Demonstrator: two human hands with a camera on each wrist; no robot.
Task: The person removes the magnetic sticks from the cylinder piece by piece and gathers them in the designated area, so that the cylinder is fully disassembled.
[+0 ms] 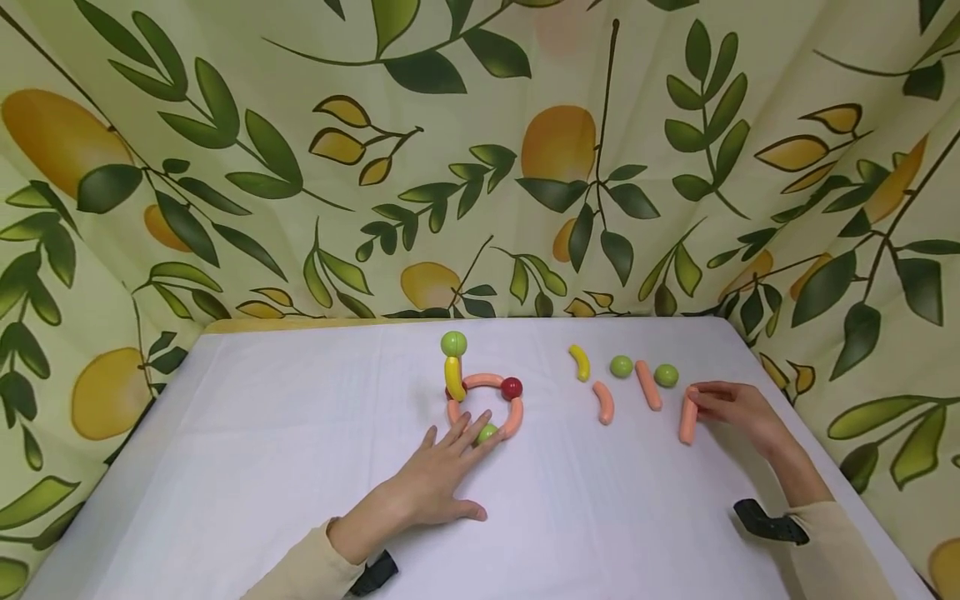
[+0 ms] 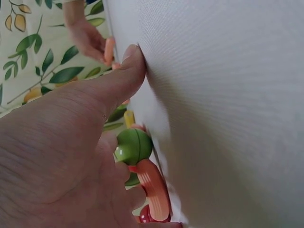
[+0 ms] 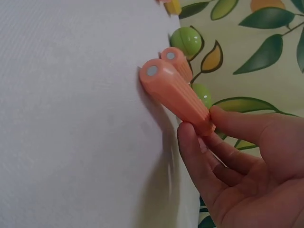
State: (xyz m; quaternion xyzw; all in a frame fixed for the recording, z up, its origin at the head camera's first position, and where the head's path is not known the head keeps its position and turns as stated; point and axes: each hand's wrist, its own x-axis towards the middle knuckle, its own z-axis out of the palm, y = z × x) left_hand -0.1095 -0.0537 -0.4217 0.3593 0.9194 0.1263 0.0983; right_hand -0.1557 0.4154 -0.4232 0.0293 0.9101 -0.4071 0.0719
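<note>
My right hand (image 1: 742,412) pinches a straight peach magnetic stick (image 1: 687,421) by one end, between thumb and fingers. In the right wrist view, the grey magnet dot shows on the stick's (image 3: 178,95) far end. My left hand (image 1: 431,487) lies spread with straight fingers at the near side of a ring of curved peach sticks (image 1: 483,381). Its fingertips reach over the ring's edge by a green ball (image 1: 487,433). A red ball (image 1: 512,387) joins the ring at the back right. At the back left, a yellow curved stick (image 1: 453,379) stands up, topped by a green ball (image 1: 453,343).
Right of the ring lie a yellow curved stick (image 1: 580,363), a peach curved stick (image 1: 603,402), a straight peach stick (image 1: 648,385) and two green balls, one left (image 1: 621,367) and one right (image 1: 666,375). A patterned curtain (image 1: 480,167) hangs behind the white-covered table (image 1: 262,433).
</note>
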